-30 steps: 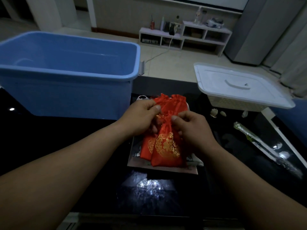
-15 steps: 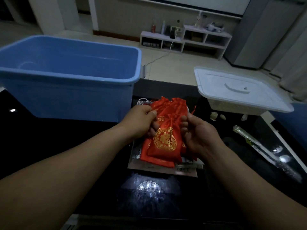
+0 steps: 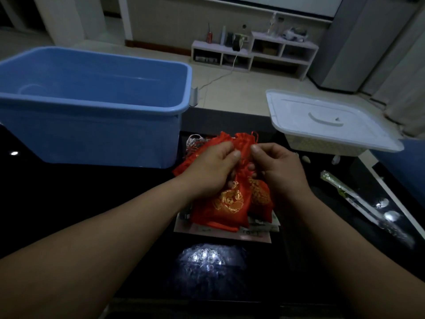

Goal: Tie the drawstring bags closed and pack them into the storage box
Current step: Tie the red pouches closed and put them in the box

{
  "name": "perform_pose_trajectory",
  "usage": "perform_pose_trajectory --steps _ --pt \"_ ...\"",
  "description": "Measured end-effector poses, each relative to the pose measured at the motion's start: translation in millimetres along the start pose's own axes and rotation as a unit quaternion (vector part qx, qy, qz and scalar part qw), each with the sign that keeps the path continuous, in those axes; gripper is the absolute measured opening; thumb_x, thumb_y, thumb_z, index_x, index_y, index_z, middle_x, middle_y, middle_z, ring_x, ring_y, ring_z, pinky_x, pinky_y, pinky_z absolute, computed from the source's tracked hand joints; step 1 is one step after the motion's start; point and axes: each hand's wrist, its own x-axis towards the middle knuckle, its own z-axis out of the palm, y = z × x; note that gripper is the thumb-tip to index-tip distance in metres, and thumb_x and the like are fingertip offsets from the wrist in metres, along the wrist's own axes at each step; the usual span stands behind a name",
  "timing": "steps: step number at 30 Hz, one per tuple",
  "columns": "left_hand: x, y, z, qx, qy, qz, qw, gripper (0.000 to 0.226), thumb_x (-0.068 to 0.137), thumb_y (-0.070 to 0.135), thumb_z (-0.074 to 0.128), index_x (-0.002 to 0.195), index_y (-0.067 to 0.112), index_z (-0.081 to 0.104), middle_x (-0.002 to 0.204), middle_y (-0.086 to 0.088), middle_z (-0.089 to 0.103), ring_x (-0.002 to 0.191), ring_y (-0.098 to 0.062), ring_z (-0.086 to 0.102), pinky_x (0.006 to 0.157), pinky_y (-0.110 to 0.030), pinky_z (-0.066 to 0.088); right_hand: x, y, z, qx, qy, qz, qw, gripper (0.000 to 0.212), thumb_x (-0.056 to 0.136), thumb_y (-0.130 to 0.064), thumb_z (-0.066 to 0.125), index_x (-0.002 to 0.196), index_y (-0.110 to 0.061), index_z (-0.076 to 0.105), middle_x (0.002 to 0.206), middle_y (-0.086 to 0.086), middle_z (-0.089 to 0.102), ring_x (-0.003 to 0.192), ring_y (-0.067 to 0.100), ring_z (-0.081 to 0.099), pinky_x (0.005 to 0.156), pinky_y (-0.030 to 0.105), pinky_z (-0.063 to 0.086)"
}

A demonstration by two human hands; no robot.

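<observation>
A red drawstring bag (image 3: pixel 224 207) with gold embroidery is held upright over a small pile of more red bags (image 3: pixel 261 196) at the table's middle. My left hand (image 3: pixel 210 170) and my right hand (image 3: pixel 279 170) both pinch the bag's neck near its gathered top, fingertips close together. The thin red cords at the neck are mostly hidden by my fingers. The blue storage box (image 3: pixel 92 107) stands open at the left, and nothing is visible inside it.
The bags lie on a pinkish printed sheet (image 3: pixel 225 233) on a glossy black table (image 3: pixel 57 203). A white lidded basket (image 3: pixel 326 125) sits at the right. A wrapped clear stick (image 3: pixel 358 203) lies at the far right. Tangled white cord (image 3: pixel 194 140) lies behind the bags.
The bag turned upright again and both hands rose from its sides to its neck, thumbs and fingertips closing together there.
</observation>
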Motion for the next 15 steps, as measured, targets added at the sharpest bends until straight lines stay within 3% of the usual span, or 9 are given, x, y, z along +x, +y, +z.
perform_pose_trajectory --steps 3,7,11,15 --pt "3 -13 1 0.129 0.006 0.009 0.992 0.029 0.109 0.027 0.049 0.081 0.021 0.052 0.067 0.0 0.056 0.057 -0.014 0.054 0.056 -0.034 0.045 1 0 -8 -0.035 0.023 -0.022 0.999 0.009 0.098 -0.018 0.072 0.098 -0.009 0.074 0.077 0.007 0.074 0.068 0.016 0.069 0.064 0.029 0.058" --pt "5 -15 -4 0.17 0.028 0.016 0.985 0.031 0.109 0.026 0.049 0.08 0.016 0.054 0.07 0.003 0.052 0.06 -0.009 0.047 0.059 -0.032 0.039 6 0 -21 0.014 0.062 0.011 0.998 0.009 0.101 -0.013 0.067 0.095 -0.009 0.071 0.066 0.004 0.066 0.054 0.013 0.059 0.051 0.025 0.049" --pt "8 -21 -10 0.073 0.062 -0.017 0.995 0.031 0.109 0.025 0.048 0.084 0.011 0.06 0.055 0.01 0.05 0.045 -0.006 0.043 0.054 -0.03 0.035 10 3 -32 0.012 0.069 0.025 0.997 0.011 0.102 -0.014 0.066 0.092 -0.012 0.071 0.056 -0.001 0.06 0.048 0.012 0.053 0.05 0.025 0.044" --pt "11 -20 -13 -0.028 0.107 -0.066 0.992 0.032 0.111 0.026 0.043 0.088 0.011 0.059 0.047 0.012 0.046 0.044 -0.007 0.043 0.053 -0.028 0.041 13 4 -42 -0.039 0.067 0.007 0.997 0.012 0.101 -0.014 0.066 0.092 -0.011 0.072 0.06 0.003 0.059 0.049 0.012 0.052 0.052 0.027 0.046"
